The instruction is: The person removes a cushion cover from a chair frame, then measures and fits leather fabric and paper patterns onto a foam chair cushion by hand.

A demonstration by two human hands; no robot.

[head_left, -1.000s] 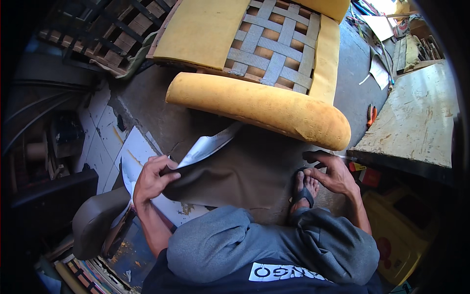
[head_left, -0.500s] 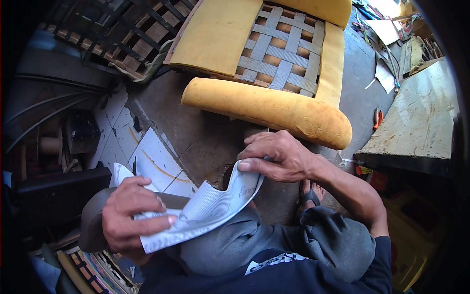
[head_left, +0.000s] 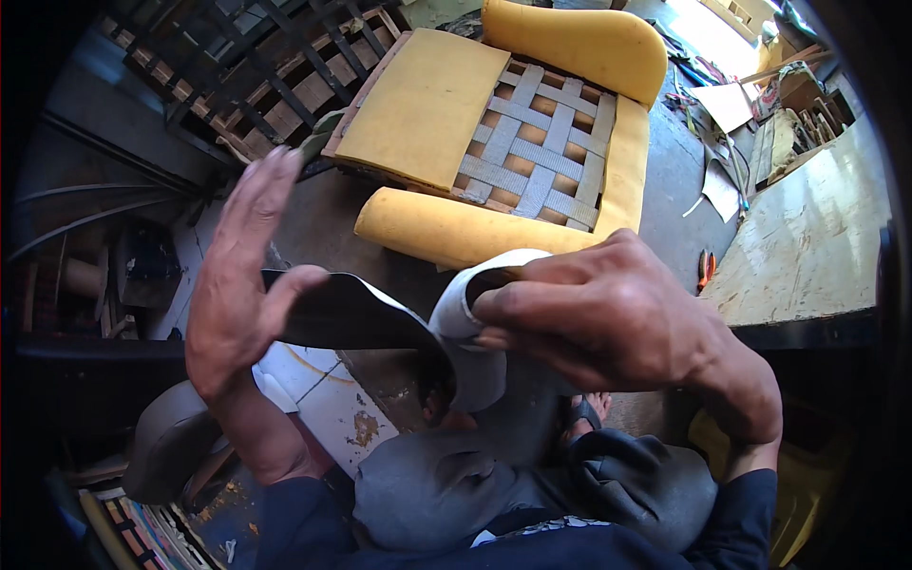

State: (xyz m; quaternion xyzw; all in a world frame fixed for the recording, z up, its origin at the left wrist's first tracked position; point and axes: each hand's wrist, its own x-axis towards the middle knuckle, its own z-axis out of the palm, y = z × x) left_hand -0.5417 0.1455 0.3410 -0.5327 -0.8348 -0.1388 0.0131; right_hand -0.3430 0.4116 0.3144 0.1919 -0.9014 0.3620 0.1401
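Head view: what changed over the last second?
The white-backed dark sheet rose. The right hand, low at first, now holds its curled end; the left hand rose and opened from its grip, fingers straight, thumb at the sheet. Webbed armchair frame and orange-handled pliers seem unmoved; the camera view shifted.

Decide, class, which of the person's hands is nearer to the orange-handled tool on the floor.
Right. The right hand is raised in front of the orange-handled tool, a little to its left; the left hand is much farther over, on the picture's left side.
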